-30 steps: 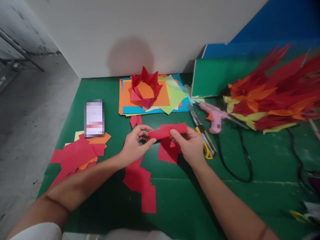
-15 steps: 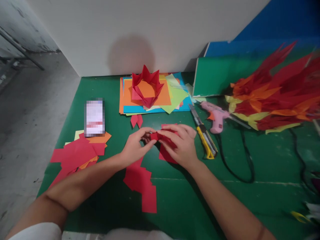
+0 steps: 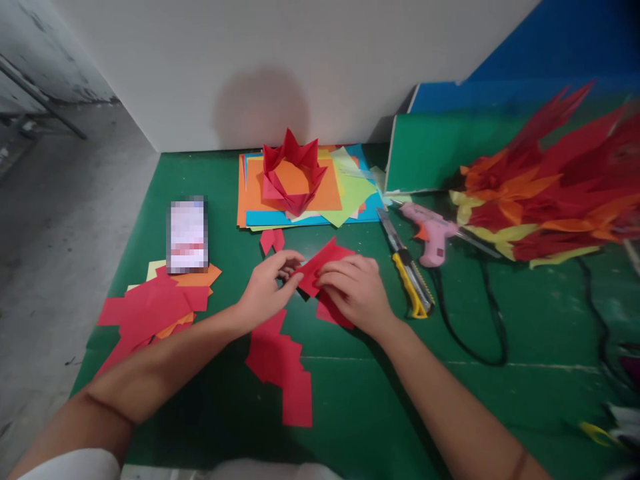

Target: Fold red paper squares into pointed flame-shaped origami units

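Observation:
A red paper piece (image 3: 315,268) is held up between my two hands over the green table, its flat face turned partly toward me. My left hand (image 3: 267,290) pinches its left edge between thumb and fingers. On the other side my right hand (image 3: 353,290) grips it with bent fingers. Another red sheet (image 3: 334,313) lies beneath the right hand, partly hidden by it. Just beyond the left hand rests a small folded red piece (image 3: 271,241). Loose red paper squares (image 3: 287,360) overlap in a trail nearer to me.
A red pointed paper ring (image 3: 295,197) sits on stacked coloured sheets (image 3: 250,219). Right of my hands lie a yellow box cutter (image 3: 410,280) and a pink glue gun (image 3: 431,230) with its black cord. A phone (image 3: 187,237) and red paper scraps (image 3: 155,307) are at left.
The red paper between my hands was bunched small under the fingers; now it is opened out into a wider, flatter piece. My left hand has shifted slightly left.

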Motion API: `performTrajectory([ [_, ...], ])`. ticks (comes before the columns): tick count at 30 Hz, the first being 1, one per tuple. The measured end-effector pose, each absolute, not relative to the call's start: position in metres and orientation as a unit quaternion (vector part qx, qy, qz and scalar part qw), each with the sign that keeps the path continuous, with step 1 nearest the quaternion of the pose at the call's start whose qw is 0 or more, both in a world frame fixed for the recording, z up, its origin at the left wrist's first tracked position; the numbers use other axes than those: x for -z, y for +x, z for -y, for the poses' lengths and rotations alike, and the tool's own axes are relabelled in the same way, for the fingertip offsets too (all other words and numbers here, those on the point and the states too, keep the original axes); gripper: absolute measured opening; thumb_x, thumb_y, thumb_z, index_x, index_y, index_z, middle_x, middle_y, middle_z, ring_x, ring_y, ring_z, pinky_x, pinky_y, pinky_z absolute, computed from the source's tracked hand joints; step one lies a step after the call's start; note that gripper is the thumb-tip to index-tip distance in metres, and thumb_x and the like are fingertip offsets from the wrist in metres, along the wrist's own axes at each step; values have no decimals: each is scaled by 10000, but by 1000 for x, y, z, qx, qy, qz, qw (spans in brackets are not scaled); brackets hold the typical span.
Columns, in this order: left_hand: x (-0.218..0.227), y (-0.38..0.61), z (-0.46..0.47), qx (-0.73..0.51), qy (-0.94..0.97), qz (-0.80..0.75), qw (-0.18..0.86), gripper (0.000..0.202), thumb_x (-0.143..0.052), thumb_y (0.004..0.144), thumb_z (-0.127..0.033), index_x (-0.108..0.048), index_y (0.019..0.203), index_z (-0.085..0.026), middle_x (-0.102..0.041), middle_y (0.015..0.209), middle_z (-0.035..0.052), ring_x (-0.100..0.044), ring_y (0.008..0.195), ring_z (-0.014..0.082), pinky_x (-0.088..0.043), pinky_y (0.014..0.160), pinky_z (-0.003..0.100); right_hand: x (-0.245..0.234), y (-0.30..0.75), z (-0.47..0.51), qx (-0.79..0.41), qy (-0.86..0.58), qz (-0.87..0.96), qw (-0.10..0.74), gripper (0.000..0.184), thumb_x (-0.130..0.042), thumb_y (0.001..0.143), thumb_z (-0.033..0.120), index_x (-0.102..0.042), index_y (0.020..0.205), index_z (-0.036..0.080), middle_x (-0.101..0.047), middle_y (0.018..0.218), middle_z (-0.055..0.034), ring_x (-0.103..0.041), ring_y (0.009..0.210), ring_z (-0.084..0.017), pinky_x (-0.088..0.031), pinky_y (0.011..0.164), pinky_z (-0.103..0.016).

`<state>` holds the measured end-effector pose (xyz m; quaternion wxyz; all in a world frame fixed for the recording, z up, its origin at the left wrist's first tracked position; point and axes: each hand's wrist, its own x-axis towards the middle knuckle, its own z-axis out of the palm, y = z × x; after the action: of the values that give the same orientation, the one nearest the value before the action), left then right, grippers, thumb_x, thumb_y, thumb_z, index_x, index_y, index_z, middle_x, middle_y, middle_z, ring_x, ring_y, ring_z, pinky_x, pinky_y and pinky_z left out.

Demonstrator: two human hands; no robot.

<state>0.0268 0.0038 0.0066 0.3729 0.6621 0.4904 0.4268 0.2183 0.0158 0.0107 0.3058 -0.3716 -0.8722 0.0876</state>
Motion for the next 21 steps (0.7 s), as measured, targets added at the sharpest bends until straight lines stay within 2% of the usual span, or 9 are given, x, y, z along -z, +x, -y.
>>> performTrajectory([
  [4, -7, 23, -5, -390, 717, -477, 326, 160, -534, 816, -66, -647, 867, -168, -656, 890, 38, -596, 722, 98, -492, 622, 201, -12, 218, -16, -113, -351, 889, 271, 86, -592, 876, 256, -657, 829, 226, -709, 925, -6, -541, 851, -184, -308, 731, -355],
  [7, -7, 23, -5, -378, 734, -469, 312, 182, -530, 820, -55, -669, 862, -164, -658, 889, 44, -606, 737, 105, -491, 627, 208, -11, 217, -17, -133, -337, 896, 258, 117, -609, 865, 318, -659, 830, 218, -695, 908, -23, -540, 841, -187, -331, 741, -354],
  [15, -6, 23, -6, -377, 740, -470, 299, 173, -559, 801, -40, -672, 868, -152, -663, 872, 48, -632, 798, 121, -519, 705, 231, -8, 213, -16, -246, -356, 863, 260, 152, -531, 899, 270, -644, 835, 193, -640, 839, -61, -549, 813, -190, -432, 737, -350],
  [21, -5, 23, -5, -376, 741, -466, 303, 175, -554, 805, -37, -662, 879, -153, -659, 898, 53, -631, 824, 124, -527, 745, 246, -7, 210, -16, -248, -382, 852, 259, 152, -516, 899, 265, -595, 795, 187, -624, 821, -62, -545, 793, -193, -435, 729, -353],
])
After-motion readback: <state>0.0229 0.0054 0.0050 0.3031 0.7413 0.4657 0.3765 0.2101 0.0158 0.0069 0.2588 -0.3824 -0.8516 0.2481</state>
